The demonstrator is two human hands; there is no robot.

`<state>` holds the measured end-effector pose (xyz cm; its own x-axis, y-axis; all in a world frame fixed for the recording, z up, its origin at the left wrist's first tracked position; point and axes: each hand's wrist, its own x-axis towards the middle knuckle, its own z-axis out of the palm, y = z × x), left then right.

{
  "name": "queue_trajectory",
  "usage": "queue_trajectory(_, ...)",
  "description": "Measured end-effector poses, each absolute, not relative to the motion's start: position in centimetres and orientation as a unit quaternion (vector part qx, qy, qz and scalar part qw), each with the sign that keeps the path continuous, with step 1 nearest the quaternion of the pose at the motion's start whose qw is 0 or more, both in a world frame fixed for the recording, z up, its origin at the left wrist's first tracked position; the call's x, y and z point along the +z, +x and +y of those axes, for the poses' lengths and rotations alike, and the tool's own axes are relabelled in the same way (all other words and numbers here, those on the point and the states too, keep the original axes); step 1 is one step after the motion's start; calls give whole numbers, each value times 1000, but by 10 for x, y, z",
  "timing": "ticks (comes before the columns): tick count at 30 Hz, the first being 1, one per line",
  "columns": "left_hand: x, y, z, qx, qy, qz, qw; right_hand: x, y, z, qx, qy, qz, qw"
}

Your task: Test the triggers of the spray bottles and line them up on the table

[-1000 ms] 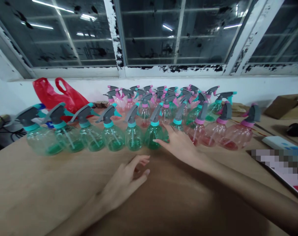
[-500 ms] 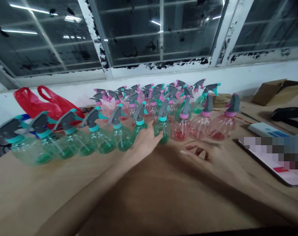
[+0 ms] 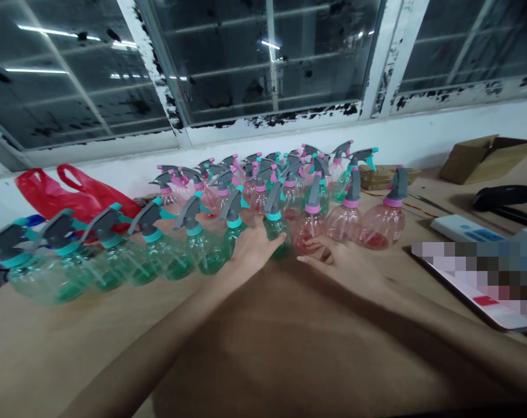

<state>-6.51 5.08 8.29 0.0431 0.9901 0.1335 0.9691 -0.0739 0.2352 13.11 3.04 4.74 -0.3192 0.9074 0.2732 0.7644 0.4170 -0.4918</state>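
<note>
A row of clear, round spray bottles with grey trigger heads crosses the table. My left hand (image 3: 253, 245) is closed on a green-tinted spray bottle (image 3: 277, 231) with a turquoise collar, thumb across its front and forefinger at its left side. The bottle stands upright; my other fingers are partly hidden. My right hand (image 3: 344, 260) is open, with loosely bent fingers, in front of a pink-tinted spray bottle (image 3: 309, 223). Its fingertips overlap that bottle's base in view; whether they touch it I cannot tell. Another green spray bottle (image 3: 234, 232) stands just left of my left hand.
Several more spray bottles (image 3: 260, 194) crowd behind the row, near the wall. A red plastic bag (image 3: 78, 188) lies at the back left. On the right are an open cardboard box (image 3: 475, 162), a black object (image 3: 507, 197), a white device (image 3: 466, 227) and a partly blurred flat panel (image 3: 498, 316).
My right hand has moved left, closer to my left hand and the pink bottle. My left hand stays at the same green bottle. The whole view has shifted slightly.
</note>
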Motion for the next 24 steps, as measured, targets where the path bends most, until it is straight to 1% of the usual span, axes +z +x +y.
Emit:
queue_trajectory(6,86,-64,31,103,715,691,30,38,121,35,115,-533,-800,250)
queue_trajectory(9,86,-62,12,89,715,692,27,28,116,33,119,-509,-810,266)
queue_trajectory(13,88,-58,-10,63,732,678,15,19,110,28,205,-454,-819,285)
queue_trajectory(17,99,-55,-20,31,749,661,-7,20,108,22,296,-440,-797,287)
queue_trajectory(19,107,-57,-19,40,757,652,-9,22,108,19,309,-434,-796,289)
queue_trajectory(21,113,-60,-15,74,769,635,-8,23,110,16,307,-417,-804,291)
queue_trajectory(24,113,-63,-6,160,809,562,60,21,112,13,299,-401,-817,286)
